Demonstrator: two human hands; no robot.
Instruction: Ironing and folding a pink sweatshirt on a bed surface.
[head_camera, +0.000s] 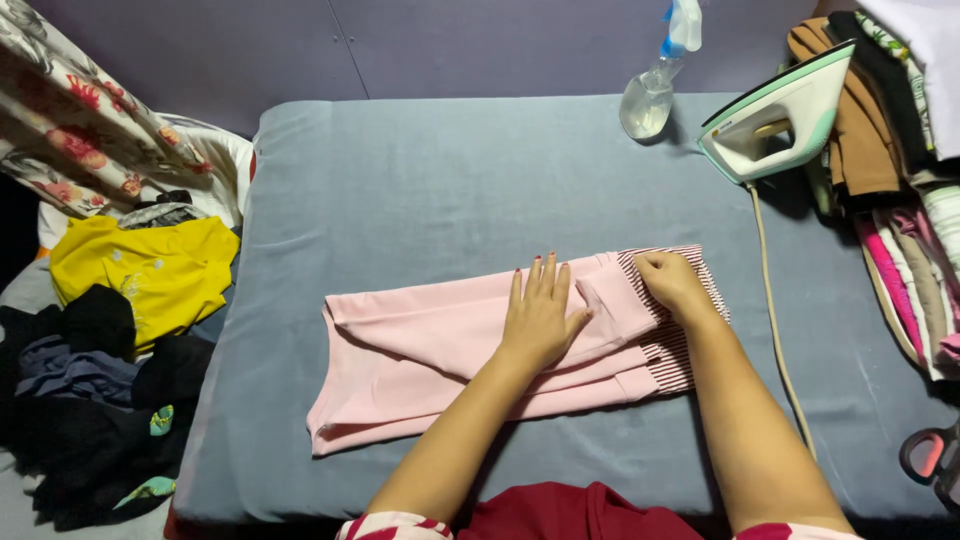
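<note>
Pressing flat, left hand (538, 318) fingers spread on pink garment (420, 360); right hand (672, 283) fingers curled, pinching striped waistband (690, 335).

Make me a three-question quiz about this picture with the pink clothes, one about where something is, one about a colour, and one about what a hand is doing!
1. Where does the iron stand?
A. at the far right of the grey board
B. on the pink garment
C. on the yellow shirt

2. What colour is the shirt on the pile at the left?
A. green
B. yellow
C. white

3. What is the left hand doing?
A. holding the spray bottle
B. gripping the iron
C. lying flat, fingers spread, on the pink garment

Answers:
1. A, the iron rests at the grey board's far right edge, beside the spray bottle.
2. B, the yellow shirt lies on the dark clothes.
3. C, its palm presses the pink garment, while the right hand pinches the striped end.
</note>
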